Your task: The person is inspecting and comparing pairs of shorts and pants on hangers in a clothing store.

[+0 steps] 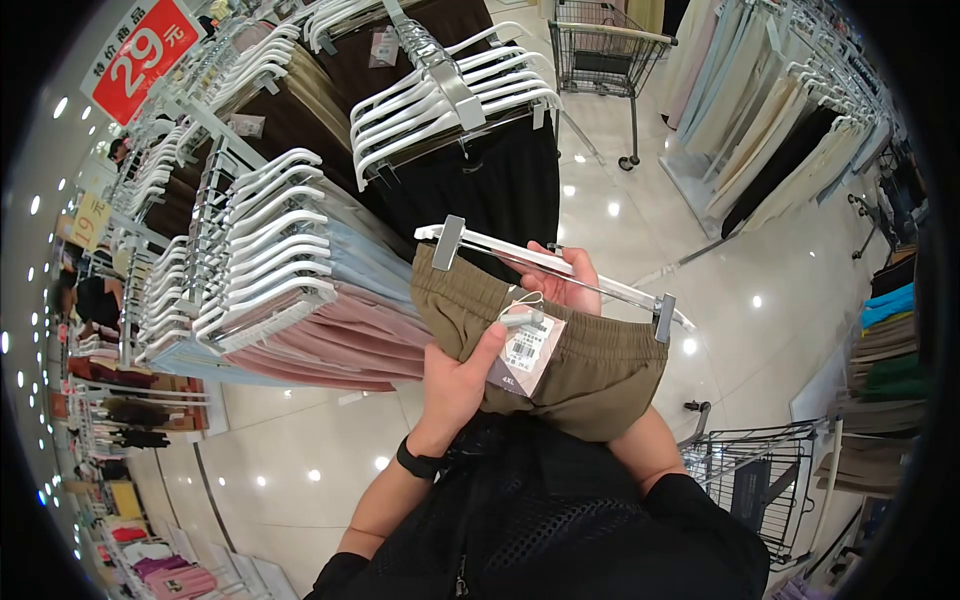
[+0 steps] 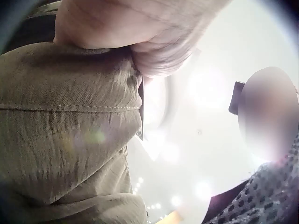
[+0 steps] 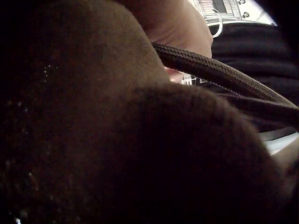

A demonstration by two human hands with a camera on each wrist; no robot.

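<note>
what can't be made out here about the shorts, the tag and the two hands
Head view: the print on the price tag is too small to read.
Head view: the palm of the right hand is hidden behind the hanger and the olive shorts.
Left wrist view: the left hand is a close blur, its fingers not separable.
Right wrist view: dark cloth fills most of the frame.

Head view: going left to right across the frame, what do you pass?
Rack of pink and blue garments → left hand, gripping the olive shorts → paper tag → hanger's right clip → wire cart → stacks of folded clothes.
</note>
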